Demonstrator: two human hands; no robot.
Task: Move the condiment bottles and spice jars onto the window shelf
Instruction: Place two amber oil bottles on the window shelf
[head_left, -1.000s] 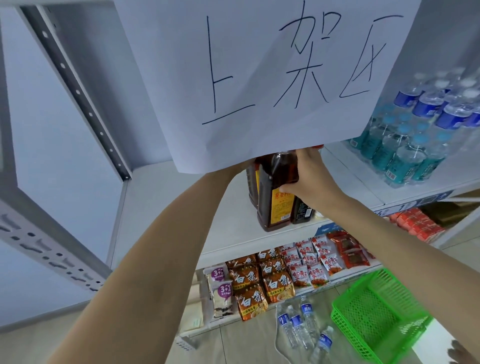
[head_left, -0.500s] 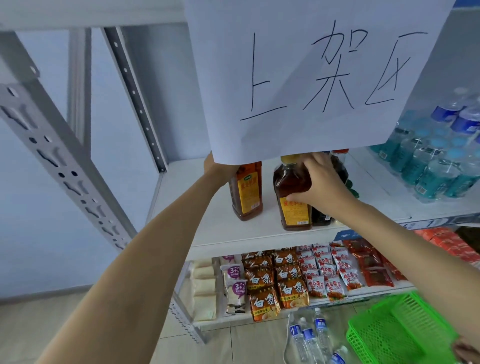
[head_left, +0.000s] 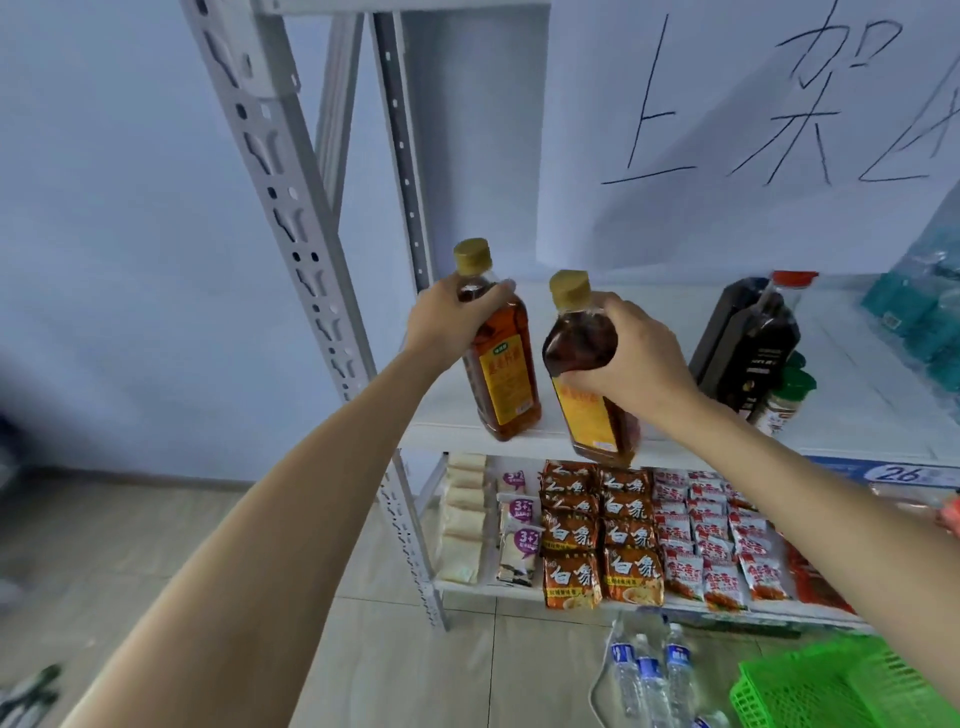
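Note:
Two amber bottles with gold caps and yellow labels are at the left end of the white shelf (head_left: 649, 312). My left hand (head_left: 447, 322) grips the shoulder of the left amber bottle (head_left: 498, 374), which is at the shelf's front edge. My right hand (head_left: 623, 348) holds the right amber bottle (head_left: 597, 415), tilted, with its base hanging past the shelf's front edge. Further right on the shelf stand a dark bottle with a red cap (head_left: 753, 338) and a small green-capped spice jar (head_left: 782, 405).
A grey perforated upright (head_left: 291, 208) frames the shelf's left side. A paper sign (head_left: 753, 130) hangs above. Noodle and snack packets (head_left: 623, 530) fill the lower shelf. Water bottles (head_left: 649, 675) and a green basket (head_left: 841, 686) lie on the floor. Packed water bottles (head_left: 919, 301) stand at the right.
The view has dropped and swung left. My left hand has closed on the left bottle's shoulder, and both bottles now sit nearer the shelf's front edge, the right one tilting over it.

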